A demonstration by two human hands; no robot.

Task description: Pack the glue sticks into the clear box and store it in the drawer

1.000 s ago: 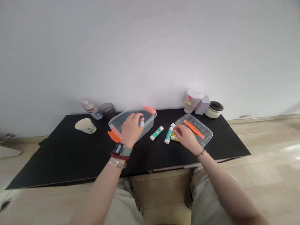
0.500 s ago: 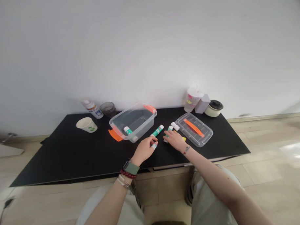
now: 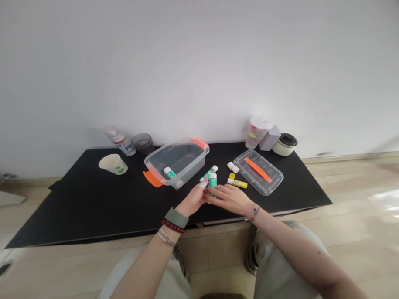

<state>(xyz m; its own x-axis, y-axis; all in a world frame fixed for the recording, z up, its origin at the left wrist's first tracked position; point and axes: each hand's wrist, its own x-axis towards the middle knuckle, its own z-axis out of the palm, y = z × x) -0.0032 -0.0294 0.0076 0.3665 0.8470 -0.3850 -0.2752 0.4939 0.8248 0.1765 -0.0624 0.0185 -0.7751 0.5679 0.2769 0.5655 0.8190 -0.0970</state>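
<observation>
A green glue stick with a white cap (image 3: 213,180) stands nearly upright between my two hands. My left hand (image 3: 195,199) is closed at its left side, thumb against it. From the right, the fingers of my right hand (image 3: 230,198) wrap its lower part. Just behind it is a second green glue stick (image 3: 206,173), slanted; whether my left fingers touch it is hidden. A yellow glue stick (image 3: 238,183) lies right of my right hand, a small yellow cap (image 3: 232,176) beside it. Another green glue stick (image 3: 169,172) is in the clear plastic box (image 3: 190,171).
White caps (image 3: 233,167) lie by the box's lid (image 3: 268,182) with its orange handle. A paper cup (image 3: 113,164), spray can (image 3: 122,142) and dark glass (image 3: 143,144) stand left; a plastic tumbler (image 3: 256,133), white box (image 3: 270,138) and lidded pot (image 3: 284,145) stand back right.
My right hand has brought a green glue stick leftward to my left hand, uncovering the yellow glue stick. My left hand has shifted slightly right and turned.
</observation>
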